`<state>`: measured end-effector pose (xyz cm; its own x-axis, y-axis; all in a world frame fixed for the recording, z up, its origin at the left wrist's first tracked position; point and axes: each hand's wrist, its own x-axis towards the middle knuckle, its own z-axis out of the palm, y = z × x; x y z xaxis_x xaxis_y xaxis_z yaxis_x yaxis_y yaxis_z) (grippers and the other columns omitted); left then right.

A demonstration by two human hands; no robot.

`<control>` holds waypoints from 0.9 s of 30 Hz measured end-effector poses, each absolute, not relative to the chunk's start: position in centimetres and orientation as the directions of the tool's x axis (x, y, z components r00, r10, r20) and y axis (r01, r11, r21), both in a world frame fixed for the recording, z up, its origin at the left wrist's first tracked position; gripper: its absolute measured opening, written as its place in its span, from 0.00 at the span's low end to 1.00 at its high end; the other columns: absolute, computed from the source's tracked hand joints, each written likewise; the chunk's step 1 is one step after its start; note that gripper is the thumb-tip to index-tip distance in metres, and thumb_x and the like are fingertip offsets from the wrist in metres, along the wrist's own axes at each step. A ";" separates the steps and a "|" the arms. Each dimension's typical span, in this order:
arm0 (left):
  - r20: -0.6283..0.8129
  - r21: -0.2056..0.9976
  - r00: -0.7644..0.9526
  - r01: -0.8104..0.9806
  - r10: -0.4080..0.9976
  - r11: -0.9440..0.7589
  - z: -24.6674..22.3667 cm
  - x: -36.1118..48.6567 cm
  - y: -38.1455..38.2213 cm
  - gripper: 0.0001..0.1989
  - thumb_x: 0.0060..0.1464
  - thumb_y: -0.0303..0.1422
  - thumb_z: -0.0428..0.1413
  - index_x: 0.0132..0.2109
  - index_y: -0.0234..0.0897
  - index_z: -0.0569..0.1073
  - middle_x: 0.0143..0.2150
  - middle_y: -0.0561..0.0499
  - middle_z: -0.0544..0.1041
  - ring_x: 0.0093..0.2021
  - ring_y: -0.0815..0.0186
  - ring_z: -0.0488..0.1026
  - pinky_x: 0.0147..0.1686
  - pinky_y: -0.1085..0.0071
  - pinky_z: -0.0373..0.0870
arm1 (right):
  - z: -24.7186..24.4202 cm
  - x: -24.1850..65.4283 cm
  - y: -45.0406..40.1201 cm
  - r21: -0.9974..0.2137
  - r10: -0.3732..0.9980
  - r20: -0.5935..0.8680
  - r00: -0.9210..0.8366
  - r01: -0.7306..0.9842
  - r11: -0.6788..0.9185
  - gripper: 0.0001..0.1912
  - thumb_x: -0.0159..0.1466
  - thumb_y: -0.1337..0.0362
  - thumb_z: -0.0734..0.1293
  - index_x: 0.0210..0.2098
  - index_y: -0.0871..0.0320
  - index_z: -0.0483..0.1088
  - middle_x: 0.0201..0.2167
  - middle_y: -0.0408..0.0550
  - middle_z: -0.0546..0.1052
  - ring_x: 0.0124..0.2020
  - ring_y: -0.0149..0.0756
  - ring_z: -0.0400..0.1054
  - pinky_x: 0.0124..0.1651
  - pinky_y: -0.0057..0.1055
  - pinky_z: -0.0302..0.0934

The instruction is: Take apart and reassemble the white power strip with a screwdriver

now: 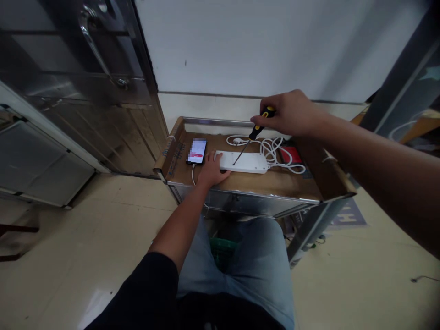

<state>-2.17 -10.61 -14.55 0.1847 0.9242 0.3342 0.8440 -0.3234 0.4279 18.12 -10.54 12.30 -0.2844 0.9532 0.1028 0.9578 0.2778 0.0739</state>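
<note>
A white power strip (250, 162) lies on the cardboard-lined shelf, its face with several small screw holes turned up. My left hand (210, 170) grips its left end, with the thumb along the near edge. My right hand (292, 112) is closed around the black and yellow handle of a screwdriver (255, 132). The screwdriver slants down to the left, and its tip meets the strip's face left of the middle. From the strip's right end runs a coiled white cord (273, 149), with its plug (237, 141) behind the strip.
A lit smartphone (197, 151) with a charging cable lies left of my left hand. Near the right end sits a red item (290, 155), partly under the cord. Raised cardboard sides (335, 172) bound the shelf. A white wall (261, 50) stands behind, a metal door (79, 82) at left.
</note>
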 end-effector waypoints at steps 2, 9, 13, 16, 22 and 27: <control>0.331 0.429 0.186 0.843 0.925 -0.323 -14.5 -2.2 -10.6 0.41 0.57 0.47 0.65 0.70 0.35 0.63 0.76 0.33 0.59 0.78 0.43 0.57 0.77 0.46 0.61 | 12.4 18.1 -10.6 0.079 0.950 0.097 -0.296 0.954 0.289 0.27 0.73 0.46 0.61 0.55 0.64 0.74 0.43 0.57 0.73 0.35 0.19 0.47 0.50 0.26 0.43; 0.328 0.437 0.182 0.841 0.927 -0.320 -14.4 -2.1 -10.6 0.42 0.56 0.46 0.66 0.71 0.32 0.63 0.76 0.32 0.59 0.78 0.42 0.56 0.78 0.48 0.59 | 12.5 18.1 -10.5 0.053 0.947 0.089 -0.309 0.951 0.305 0.28 0.73 0.47 0.61 0.56 0.66 0.74 0.46 0.58 0.74 0.34 0.17 0.43 0.48 0.25 0.42; 0.329 0.439 0.180 0.840 0.927 -0.319 -14.2 -2.1 -10.7 0.42 0.56 0.46 0.66 0.70 0.31 0.64 0.76 0.31 0.60 0.78 0.42 0.57 0.78 0.48 0.59 | 12.4 18.1 -10.5 0.046 0.947 0.080 -0.312 0.950 0.309 0.27 0.73 0.48 0.62 0.56 0.66 0.74 0.46 0.57 0.74 0.33 0.17 0.44 0.47 0.25 0.43; 0.334 0.438 0.183 0.838 0.925 -0.324 -14.2 -2.1 -10.7 0.42 0.56 0.47 0.66 0.70 0.32 0.64 0.76 0.32 0.60 0.78 0.43 0.57 0.79 0.49 0.59 | 12.3 18.2 -10.5 0.045 0.943 0.085 -0.322 0.947 0.319 0.27 0.73 0.47 0.62 0.55 0.65 0.74 0.45 0.55 0.74 0.33 0.16 0.45 0.48 0.25 0.44; 0.334 0.439 0.179 0.839 0.925 -0.321 -14.5 -2.2 -10.5 0.41 0.56 0.47 0.66 0.70 0.36 0.63 0.76 0.35 0.60 0.78 0.43 0.57 0.77 0.46 0.61 | 12.2 18.2 -10.8 0.045 0.934 0.091 -0.346 0.938 0.343 0.27 0.72 0.47 0.63 0.55 0.64 0.74 0.44 0.54 0.74 0.33 0.17 0.46 0.46 0.24 0.44; 0.343 0.436 0.175 0.840 0.923 -0.322 -14.5 -2.1 -10.5 0.41 0.56 0.47 0.66 0.70 0.36 0.64 0.76 0.35 0.60 0.78 0.43 0.57 0.78 0.47 0.59 | 12.4 18.3 -11.1 0.070 0.917 0.077 -0.392 0.919 0.388 0.27 0.72 0.46 0.62 0.55 0.63 0.74 0.43 0.53 0.75 0.32 0.18 0.47 0.46 0.24 0.45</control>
